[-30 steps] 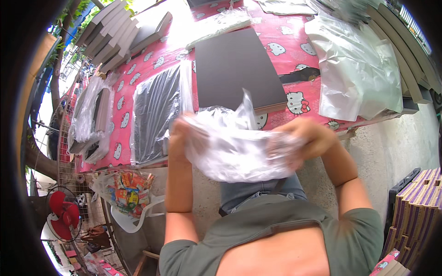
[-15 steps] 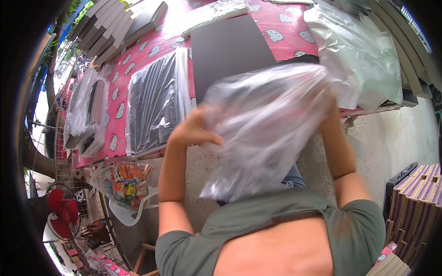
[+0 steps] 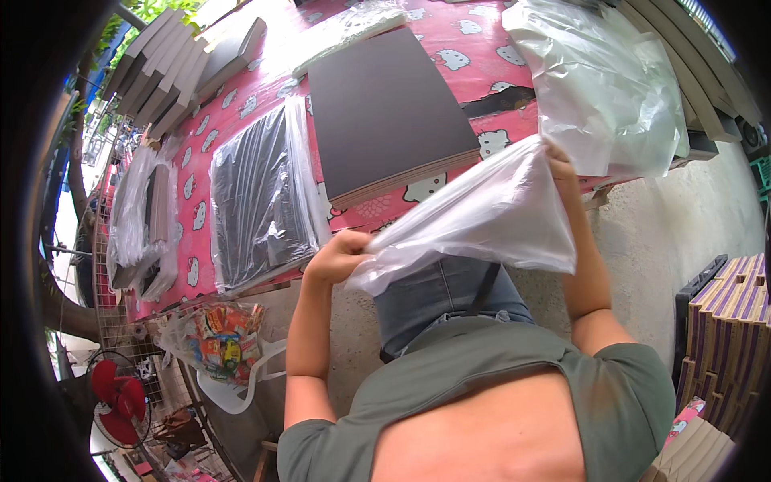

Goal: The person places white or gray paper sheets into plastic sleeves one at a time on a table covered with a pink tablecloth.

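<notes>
A clear plastic bag (image 3: 490, 213) is stretched between my two hands, in front of the table's near edge. My left hand (image 3: 341, 255) is closed on its left corner. My right hand (image 3: 560, 165) grips the upper right corner, with the fingers partly hidden. Beyond the bag, a stack of dark grey flat boards (image 3: 389, 108) lies on the pink patterned tablecloth (image 3: 193, 209). To its left rests a dark board wrapped in clear plastic (image 3: 261, 197).
A pile of clear plastic bags (image 3: 598, 88) hangs over the table's right edge. Grey boards (image 3: 152, 72) are stacked far left, near more bagged boards (image 3: 148, 213). A bag of colourful packets (image 3: 221, 341), a red fan (image 3: 116, 398) and stacked cartons (image 3: 727, 337) stand around.
The bag was loose and billowing over the board stack's front; now it is pulled taut and lower. The near edge of the stack has come into view.
</notes>
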`<state>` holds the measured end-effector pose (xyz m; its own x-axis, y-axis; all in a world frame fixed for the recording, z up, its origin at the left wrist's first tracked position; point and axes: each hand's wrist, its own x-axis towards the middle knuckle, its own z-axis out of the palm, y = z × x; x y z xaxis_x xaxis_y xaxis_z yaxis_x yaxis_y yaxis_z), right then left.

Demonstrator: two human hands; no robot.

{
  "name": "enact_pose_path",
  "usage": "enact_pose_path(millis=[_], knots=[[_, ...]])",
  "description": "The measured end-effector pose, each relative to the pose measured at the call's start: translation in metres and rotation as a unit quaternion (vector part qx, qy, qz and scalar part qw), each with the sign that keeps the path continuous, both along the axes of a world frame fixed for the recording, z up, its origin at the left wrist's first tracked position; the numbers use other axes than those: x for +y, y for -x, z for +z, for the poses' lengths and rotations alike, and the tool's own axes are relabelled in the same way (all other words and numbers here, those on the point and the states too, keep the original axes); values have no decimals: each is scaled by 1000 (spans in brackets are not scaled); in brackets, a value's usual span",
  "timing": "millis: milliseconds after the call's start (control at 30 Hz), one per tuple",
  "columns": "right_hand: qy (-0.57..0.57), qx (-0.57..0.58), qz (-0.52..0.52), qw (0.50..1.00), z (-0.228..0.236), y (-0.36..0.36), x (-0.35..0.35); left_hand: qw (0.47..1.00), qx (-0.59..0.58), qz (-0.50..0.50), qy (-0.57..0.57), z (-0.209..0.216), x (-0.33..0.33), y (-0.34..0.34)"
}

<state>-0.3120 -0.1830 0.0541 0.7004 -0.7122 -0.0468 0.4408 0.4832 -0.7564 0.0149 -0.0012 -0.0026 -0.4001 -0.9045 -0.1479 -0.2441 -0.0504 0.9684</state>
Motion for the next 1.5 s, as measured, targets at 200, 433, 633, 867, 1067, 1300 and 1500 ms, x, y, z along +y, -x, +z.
enact_pose_path(millis=[200,433,633,867,1067,1300,1500], knots=[[255,189,11,948,-26,-2,-17,732,570,371,30,27,-5,43],[386,407,-220,798,-39,-61,-43,753,-75,629,179,0,-55,23],[301,356,-357,810,-63,-52,1,724,-53,628,282,-14,-27,64],[333,427,-319,778,-44,-55,-18,717,-96,635,270,0,-37,66],[400,376,-378,745,-38,-44,14,755,58,606,242,1,-24,80],[189,228,-186,937,-56,-1,47,746,84,598,280,7,18,84],[189,211,-165,945,-61,-11,41,740,12,625,249,1,3,46]])
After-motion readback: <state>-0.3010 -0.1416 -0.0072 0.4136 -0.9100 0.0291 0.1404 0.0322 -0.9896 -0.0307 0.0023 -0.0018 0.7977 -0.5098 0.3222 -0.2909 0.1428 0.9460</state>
